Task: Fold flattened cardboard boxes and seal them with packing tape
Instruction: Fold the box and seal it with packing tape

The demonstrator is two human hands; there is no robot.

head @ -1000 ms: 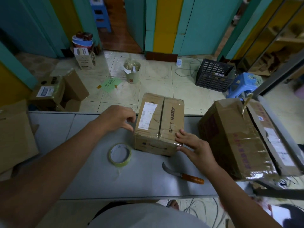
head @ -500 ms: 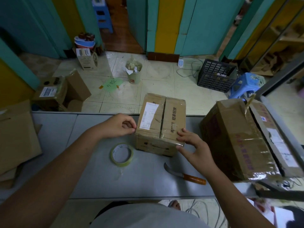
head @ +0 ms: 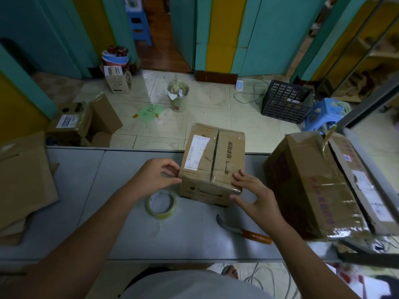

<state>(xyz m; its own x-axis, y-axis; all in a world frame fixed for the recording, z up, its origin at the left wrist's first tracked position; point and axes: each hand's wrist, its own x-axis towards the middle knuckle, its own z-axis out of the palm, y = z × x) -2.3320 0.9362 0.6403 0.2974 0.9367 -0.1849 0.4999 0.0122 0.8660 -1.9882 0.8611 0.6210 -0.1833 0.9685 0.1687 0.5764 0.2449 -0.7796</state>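
A small taped cardboard box [head: 212,160] with a white label stands in the middle of the grey table [head: 121,234]. My left hand [head: 154,178] is at its near left top corner, thumb and curled fingers pinching what looks like an end of clear tape against the corner. My right hand [head: 253,196] is at the near right corner, fingertips pressing on the top edge and thumb on the front face. Glossy tape runs along the edge between the hands. A roll of packing tape [head: 161,201] lies flat just left of the box's front.
A knife with an orange handle [head: 244,230] lies near the table's front, under my right wrist. A large taped box [head: 319,186] stands at the right. Flattened cardboard [head: 23,180] is stacked at the left. Beyond the table, boxes, a bin and a black crate sit on the floor.
My left hand has closed from spread fingers into a pinch at the box's near left corner. My right hand has shifted slightly along the near right edge. The box stays in place.
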